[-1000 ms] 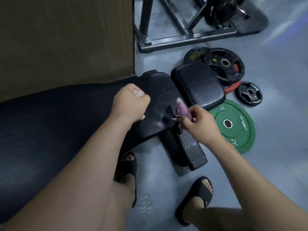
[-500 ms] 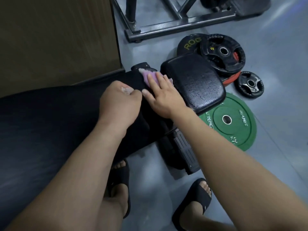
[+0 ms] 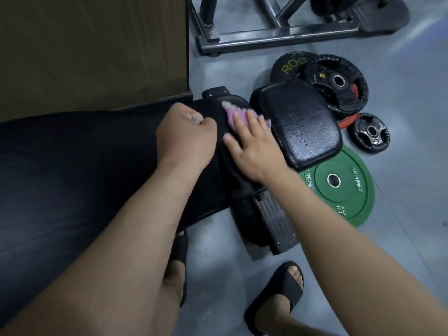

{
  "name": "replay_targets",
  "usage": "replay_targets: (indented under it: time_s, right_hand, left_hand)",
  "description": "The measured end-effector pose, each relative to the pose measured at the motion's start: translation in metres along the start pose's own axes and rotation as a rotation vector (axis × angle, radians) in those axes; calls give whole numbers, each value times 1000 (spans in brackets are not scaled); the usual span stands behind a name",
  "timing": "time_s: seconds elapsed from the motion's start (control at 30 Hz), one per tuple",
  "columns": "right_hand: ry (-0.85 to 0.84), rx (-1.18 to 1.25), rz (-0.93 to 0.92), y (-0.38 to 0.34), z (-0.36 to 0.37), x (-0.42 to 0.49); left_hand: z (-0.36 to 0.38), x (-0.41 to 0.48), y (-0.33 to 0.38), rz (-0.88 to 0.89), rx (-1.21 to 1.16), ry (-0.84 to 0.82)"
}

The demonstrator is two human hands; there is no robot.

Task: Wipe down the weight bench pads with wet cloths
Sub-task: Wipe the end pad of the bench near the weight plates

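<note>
The long black bench pad (image 3: 72, 161) runs from the left to the middle of the view. A smaller black seat pad (image 3: 303, 127) sits just beyond its right end. My right hand (image 3: 252, 146) lies flat with straight fingers on a purple cloth (image 3: 63, 113) and presses it onto the end of the long pad. My left hand (image 3: 184, 137) is curled into a fist on the pad right beside it, gripping a small pale cloth (image 3: 194, 117) that peeks out at the top of the fist.
Weight plates lie on the grey floor at the right: a green one (image 3: 339, 190), black ones (image 3: 337, 81) and a small one (image 3: 371, 132). A steel rack base (image 3: 278, 37) crosses the top. A wooden panel (image 3: 92, 44) stands at upper left. My sandalled feet (image 3: 278, 297) are below.
My right hand went from pinching the purple cloth above the pad's edge to pressing it flat on the pad's end, then slid slightly. The left fist stayed on the pad.
</note>
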State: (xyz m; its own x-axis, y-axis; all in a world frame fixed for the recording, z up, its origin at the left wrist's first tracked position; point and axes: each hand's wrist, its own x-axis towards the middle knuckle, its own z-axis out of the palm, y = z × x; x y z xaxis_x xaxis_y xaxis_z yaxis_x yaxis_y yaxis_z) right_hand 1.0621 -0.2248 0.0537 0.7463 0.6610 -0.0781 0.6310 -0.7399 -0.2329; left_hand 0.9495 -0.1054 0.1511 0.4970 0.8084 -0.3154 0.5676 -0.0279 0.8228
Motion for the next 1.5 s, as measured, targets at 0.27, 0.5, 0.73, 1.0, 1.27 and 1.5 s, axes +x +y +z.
replay_targets:
  time_s: [0.27, 0.5, 0.73, 1.0, 1.27, 1.5]
  right_hand:
    - [-100, -12, -466, -13, 10, -100]
    - [-87, -15, -203, -5, -3, -3]
    - [3, 82, -331, 18, 13, -96]
    - [145, 767, 336, 46, -70, -116]
    - [26, 1495, 521, 77, -111, -134]
    - [-4, 1375, 522, 109, -109, -142]
  left_hand:
    - [-14, 9, -6, 7, -17, 31]
    - [-12, 5, -6, -10, -41, 5]
    - [5, -9, 1, -39, -146, -98]
    - [39, -46, 17, 27, -61, -365]
    - [71, -69, 30, 162, 135, -660]
    - [103, -80, 40, 131, -10, -792]
